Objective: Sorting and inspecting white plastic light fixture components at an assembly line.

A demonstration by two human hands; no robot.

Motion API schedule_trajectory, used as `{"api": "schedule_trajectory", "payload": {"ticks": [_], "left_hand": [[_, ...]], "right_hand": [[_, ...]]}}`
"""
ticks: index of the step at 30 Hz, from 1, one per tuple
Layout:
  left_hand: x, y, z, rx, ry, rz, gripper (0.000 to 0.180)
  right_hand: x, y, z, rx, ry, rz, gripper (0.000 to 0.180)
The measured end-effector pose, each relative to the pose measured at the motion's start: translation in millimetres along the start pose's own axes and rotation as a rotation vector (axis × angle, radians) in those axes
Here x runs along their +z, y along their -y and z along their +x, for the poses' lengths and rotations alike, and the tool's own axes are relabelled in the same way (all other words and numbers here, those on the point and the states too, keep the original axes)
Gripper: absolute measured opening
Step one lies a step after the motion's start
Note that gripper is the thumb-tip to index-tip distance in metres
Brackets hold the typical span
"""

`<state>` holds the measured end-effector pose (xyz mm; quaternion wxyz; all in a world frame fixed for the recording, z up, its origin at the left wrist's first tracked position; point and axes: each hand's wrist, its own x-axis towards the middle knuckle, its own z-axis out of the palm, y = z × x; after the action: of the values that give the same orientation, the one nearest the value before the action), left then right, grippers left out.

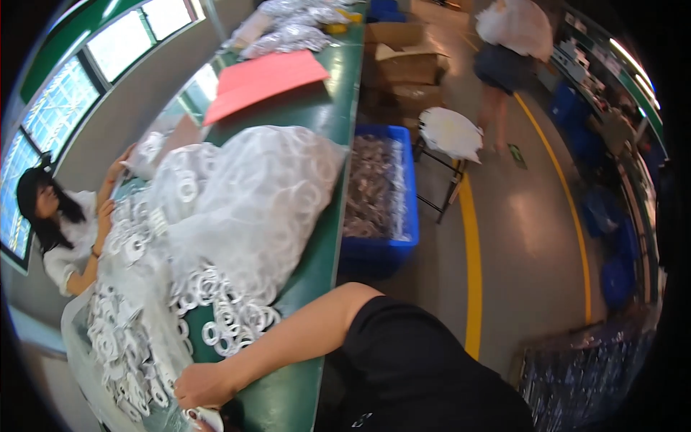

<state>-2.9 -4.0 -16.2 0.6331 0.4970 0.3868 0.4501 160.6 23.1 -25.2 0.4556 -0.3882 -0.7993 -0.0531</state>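
Note:
My right hand [205, 385] is closed, its fingers curled down over the near end of a clear plastic bag [75, 338]; what lies inside the fingers is hidden. Just below it, at the picture's lower edge, a small part of my left hand [204, 426] shows against a white part with a round hole [210, 415], seemingly gripping it. Many flat white ring-ended parts [119, 353] fill the clear bag to the left. More loose white rings [227, 317] lie on the green table [288, 381], spilling from a large, full translucent bag [266, 194].
Across the table a person [72, 223] reaches into the pile. A red sheet [266, 83] and silvery bags [295, 36] lie farther along. Right of the table stand a blue crate [409, 194] of wrapped parts, a covered stool [450, 133] and cartons [407, 65]. Another person [497, 65] is in the aisle.

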Motion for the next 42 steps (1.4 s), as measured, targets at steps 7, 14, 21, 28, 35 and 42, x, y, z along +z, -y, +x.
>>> {"api": "schedule_trajectory", "payload": {"ticks": [7, 14, 21, 28, 35, 42], "left_hand": [[16.3, -10.0, -4.6, 0.026, -0.096, 0.215, 0.05], [18.4, -12.3, -7.3, -0.047, -0.076, -0.005, 0.041], [14.8, -11.8, -7.0, -0.003, 0.01, -0.015, 0.034], [-11.8, 6.4, 5.4, 0.048, 0.024, -0.1, 0.037], [-8.6, 8.0, 6.1, 0.021, -0.023, -0.003, 0.042], [-7.8, 5.4, 1.8, 0.0, 0.035, 0.026, 0.045]], "right_hand": [[1.8, -3.4, 2.0, 0.004, 0.023, -0.007, 0.019], [3.0, 4.0, 2.7, 0.059, 0.199, 0.025, 0.021], [7.9, 2.5, 4.8, 0.042, 0.197, 0.02, 0.011], [-3.1, 3.2, -0.7, 0.004, 0.06, 0.113, 0.021], [-6.5, 3.4, -3.5, 0.03, -0.007, 0.134, 0.025], [-10.7, 6.2, -0.6, 0.036, -0.025, 0.145, 0.025]]}}
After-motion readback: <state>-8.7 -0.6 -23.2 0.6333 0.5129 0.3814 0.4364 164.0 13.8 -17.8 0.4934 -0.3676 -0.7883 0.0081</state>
